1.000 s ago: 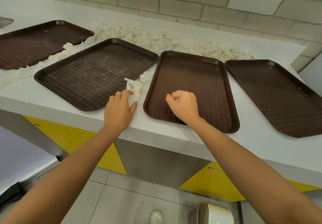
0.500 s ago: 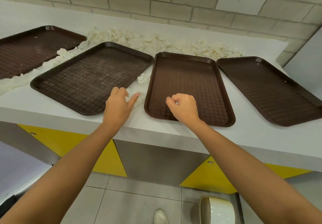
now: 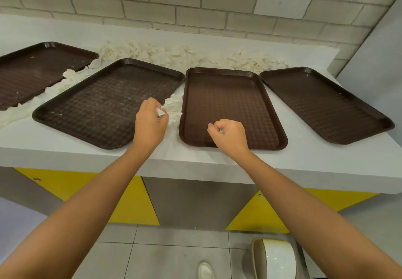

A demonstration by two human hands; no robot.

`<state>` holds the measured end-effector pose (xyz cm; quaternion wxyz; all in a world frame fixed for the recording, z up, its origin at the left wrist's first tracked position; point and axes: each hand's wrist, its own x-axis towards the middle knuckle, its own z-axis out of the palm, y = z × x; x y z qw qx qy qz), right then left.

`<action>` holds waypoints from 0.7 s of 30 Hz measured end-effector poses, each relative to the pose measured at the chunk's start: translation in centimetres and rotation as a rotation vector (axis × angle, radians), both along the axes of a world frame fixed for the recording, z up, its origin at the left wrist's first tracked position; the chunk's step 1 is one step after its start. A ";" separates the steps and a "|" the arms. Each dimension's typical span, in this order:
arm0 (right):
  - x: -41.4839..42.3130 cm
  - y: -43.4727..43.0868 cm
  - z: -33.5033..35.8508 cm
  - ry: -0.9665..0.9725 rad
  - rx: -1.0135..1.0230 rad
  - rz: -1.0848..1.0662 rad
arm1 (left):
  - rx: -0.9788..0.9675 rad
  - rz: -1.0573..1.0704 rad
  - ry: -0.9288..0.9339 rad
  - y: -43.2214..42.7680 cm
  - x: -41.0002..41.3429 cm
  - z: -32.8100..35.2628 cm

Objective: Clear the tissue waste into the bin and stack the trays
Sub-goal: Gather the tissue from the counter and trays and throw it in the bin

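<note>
The left hand (image 3: 150, 124) pinches a tissue scrap (image 3: 160, 111) between two trays; the right hand (image 3: 230, 134) is fisted on a white wad. Loose shreds could drop short of the bin (image 3: 275, 259) below. Four brown trays (image 3: 230, 105) lie unstacked on the bench (image 3: 304, 159).

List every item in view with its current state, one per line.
Left hand: pinching tissue scrap.
Right hand: fisted on tissue bit.
Four trays: flat, unstacked.
Tissue heap: uncleared, behind trays.
Bin: on floor, mouth open.
</note>
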<state>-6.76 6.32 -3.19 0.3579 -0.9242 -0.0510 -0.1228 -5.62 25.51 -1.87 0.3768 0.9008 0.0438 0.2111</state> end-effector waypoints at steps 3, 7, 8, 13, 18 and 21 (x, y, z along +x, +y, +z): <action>-0.7 -0.2 -0.1 -0.010 0.013 -0.038 | -0.036 -0.066 -0.019 -0.5 -0.3 0.0; -2.0 -0.7 -0.4 -0.029 0.033 -0.096 | -0.127 -0.147 -0.067 -2.0 -1.4 0.1; -2.5 -0.9 -0.4 -0.034 0.039 -0.105 | -0.145 -0.170 -0.080 -2.4 -1.7 0.1; -4.8 -2.1 -0.6 -0.060 0.076 -0.137 | -0.204 -0.295 -0.078 -5.0 -3.7 0.1; -7.4 -5.0 -0.9 -0.066 0.077 -0.210 | -0.250 -0.375 -0.041 -8.6 -5.6 0.1; -8.9 -7.5 -0.7 -0.070 0.079 -0.266 | -0.270 -0.415 -0.014 -11.0 -7.0 0.0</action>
